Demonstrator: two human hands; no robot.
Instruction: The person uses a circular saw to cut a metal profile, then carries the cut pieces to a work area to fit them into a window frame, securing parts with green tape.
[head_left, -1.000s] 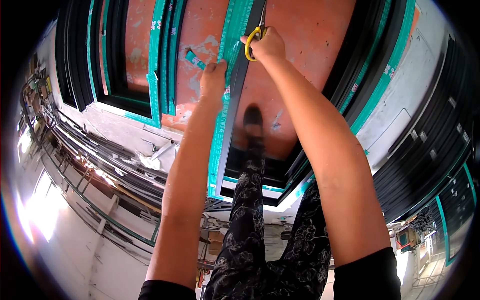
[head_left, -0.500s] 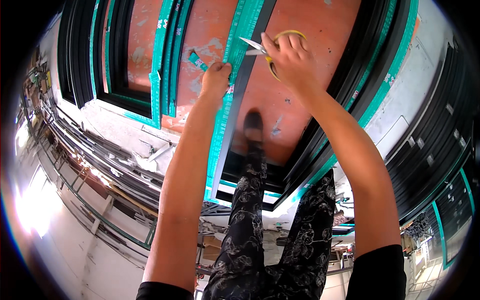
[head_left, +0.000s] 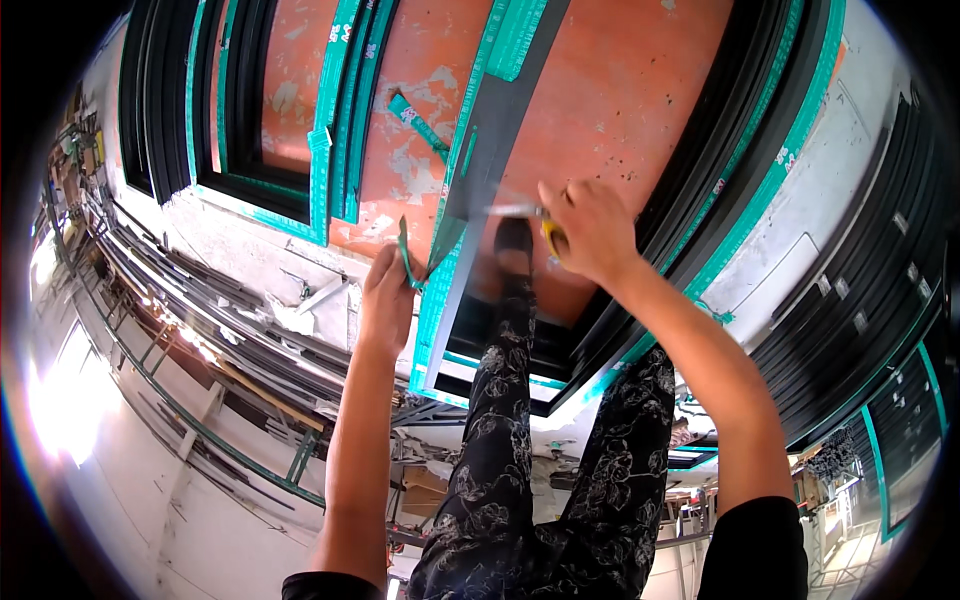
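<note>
Near nine o'clock from the middle of the view, the left hand (head_left: 385,303) pinched a strip of tape (head_left: 404,245) beside the bar (head_left: 497,125), one green end curling up toward twelve. Near two o'clock, the right hand (head_left: 596,235) was wrapped around the scissors (head_left: 551,238), their blades pointing to nine, too blurred to tell whether parted. Green film (head_left: 517,45) covered the bar near twelve.

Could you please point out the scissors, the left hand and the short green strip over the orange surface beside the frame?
Scissors (head_left: 551,235): head view, on the yellow handle.
Left hand (head_left: 384,300): head view, on the back of the hand.
Green strip (head_left: 425,131): head view, midway along its length.
</note>
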